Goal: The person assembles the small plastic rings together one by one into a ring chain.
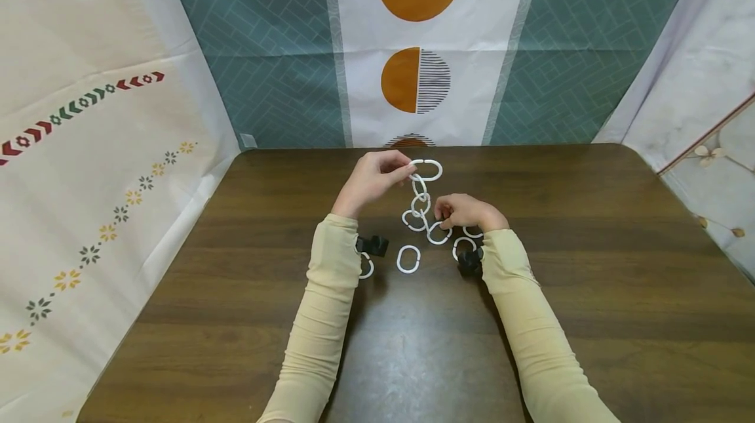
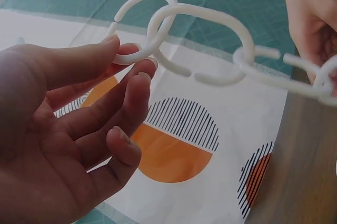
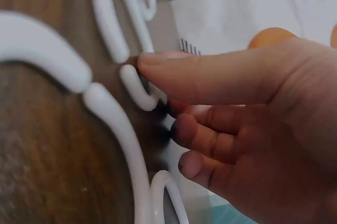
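Observation:
White plastic C-shaped links, oval with a small gap, form a short chain (image 1: pixel 420 205). With thumb and fingertips my left hand (image 1: pixel 377 176) pinches the end link (image 2: pixel 131 55), held up off the wooden table. Toward me the chain runs down from it, link through link. My right hand (image 1: pixel 466 211) pinches a link at the chain's lower end (image 1: pixel 437 242), thumb (image 3: pixel 174 74) right beside its gap. The right hand's other fingers curl loosely below, and its index fingertip is mostly hidden behind the link.
A loose link (image 1: pixel 409 259) lies on the table (image 1: pixel 236 318) between the forearms. Another link (image 1: pixel 368 267) is partly covered by the left wrist, and further links (image 1: pixel 464 248) lie beside the right wrist. Patterned cloth (image 1: pixel 283 49) hangs behind the table's far edge.

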### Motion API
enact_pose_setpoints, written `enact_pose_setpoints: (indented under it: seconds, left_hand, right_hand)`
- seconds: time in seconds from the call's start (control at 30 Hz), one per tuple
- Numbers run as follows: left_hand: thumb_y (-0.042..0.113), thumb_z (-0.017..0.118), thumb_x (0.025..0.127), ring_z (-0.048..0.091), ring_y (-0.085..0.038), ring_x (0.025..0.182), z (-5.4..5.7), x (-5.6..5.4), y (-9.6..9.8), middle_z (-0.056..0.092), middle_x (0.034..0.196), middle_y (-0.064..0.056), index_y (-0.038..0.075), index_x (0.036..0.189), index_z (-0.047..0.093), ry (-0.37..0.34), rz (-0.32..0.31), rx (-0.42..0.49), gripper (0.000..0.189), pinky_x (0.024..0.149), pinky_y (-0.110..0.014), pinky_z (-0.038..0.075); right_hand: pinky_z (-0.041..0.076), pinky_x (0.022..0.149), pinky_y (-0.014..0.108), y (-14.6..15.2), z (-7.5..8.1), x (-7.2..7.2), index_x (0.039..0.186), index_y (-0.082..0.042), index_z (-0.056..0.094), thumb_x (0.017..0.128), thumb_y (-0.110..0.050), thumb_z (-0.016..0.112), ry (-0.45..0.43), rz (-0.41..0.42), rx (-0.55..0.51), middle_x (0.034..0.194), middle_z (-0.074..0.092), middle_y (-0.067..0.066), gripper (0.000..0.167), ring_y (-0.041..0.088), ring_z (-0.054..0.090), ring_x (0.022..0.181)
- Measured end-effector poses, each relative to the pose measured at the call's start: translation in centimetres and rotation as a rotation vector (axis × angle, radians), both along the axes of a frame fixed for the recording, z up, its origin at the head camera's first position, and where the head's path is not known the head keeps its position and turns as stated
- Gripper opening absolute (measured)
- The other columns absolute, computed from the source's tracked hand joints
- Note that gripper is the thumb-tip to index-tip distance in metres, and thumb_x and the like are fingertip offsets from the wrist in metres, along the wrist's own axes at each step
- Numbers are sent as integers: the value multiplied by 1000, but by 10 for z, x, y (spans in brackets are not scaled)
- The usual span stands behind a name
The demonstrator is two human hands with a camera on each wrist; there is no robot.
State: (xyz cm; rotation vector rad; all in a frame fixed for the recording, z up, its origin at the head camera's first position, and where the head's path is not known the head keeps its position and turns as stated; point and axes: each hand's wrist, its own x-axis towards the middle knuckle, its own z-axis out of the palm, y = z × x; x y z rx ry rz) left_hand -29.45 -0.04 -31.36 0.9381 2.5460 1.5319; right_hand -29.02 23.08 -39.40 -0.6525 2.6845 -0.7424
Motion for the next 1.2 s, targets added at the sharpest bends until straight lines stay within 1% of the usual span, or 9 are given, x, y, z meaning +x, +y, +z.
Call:
enact_pose_setpoints:
  seconds: [0.1,0.23,0.43,0.53,0.67,0.77,0.9,1.07,1.2]
  left_hand:
    - [21,65,93,57,-15,71,0,0,0,63,76,-5,4,96,71,1,0,-7,18,67,-25,45]
    - [21,65,93,56,-15,70,0,1,-1,62,75,-4,7,95,71,4,-5,-12,15,66,-25,44]
    - [20,65,93,58,-15,70,1,1,0,63,75,-5,8,94,71,1,-21,-7,14,66,-26,45]
    - [20,65,93,58,-15,70,1,1,0,65,78,-11,7,95,71,-2,-32,-9,15,67,-26,45]
    - [20,65,93,57,-16,71,1,0,0,65,81,-16,4,96,70,-7,-38,-3,17,67,-26,44]
    - [21,65,93,57,-16,71,1,0,0,63,78,-11,4,96,71,-3,-35,-6,18,67,-26,45]
    - [22,66,92,57,-16,71,1,0,0,62,75,-4,6,94,71,5,-29,-14,16,67,-26,45]
    - [20,66,92,57,-17,71,0,0,0,62,76,-5,5,95,71,-3,-29,-10,16,67,-26,45]
    - [20,66,92,57,-16,71,0,0,0,64,78,-10,6,94,71,-6,-20,-22,15,66,-26,44]
  right_hand:
    - [38,68,26,0,-2,1,84,-2,60,82,-2,66,20,10,27,76,53,6,7,16,49,73]
    - [39,70,26,1,0,2,83,-3,59,83,0,64,15,24,19,77,55,6,5,16,50,73]
    - [40,71,27,3,8,5,85,-3,57,86,2,61,-21,18,-45,80,57,7,6,16,52,75]
    - [42,70,27,5,12,6,92,-1,59,88,0,60,-7,-9,-114,82,58,8,5,16,52,76]
    - [46,67,29,10,18,8,104,4,60,92,-2,57,-5,-97,-235,84,60,11,14,17,55,73]
    - [50,64,31,12,26,11,107,7,58,94,-4,56,-21,-176,-332,84,61,17,17,21,58,69]
    - [53,66,31,15,38,14,104,6,59,95,-8,58,13,-255,-404,86,62,18,17,21,62,70]
    - [48,64,26,19,56,22,104,2,62,96,-17,61,110,-369,-456,79,59,1,21,9,56,66]
    - [44,62,22,18,68,31,104,1,61,95,-19,62,183,-451,-568,73,53,-11,22,4,49,66]
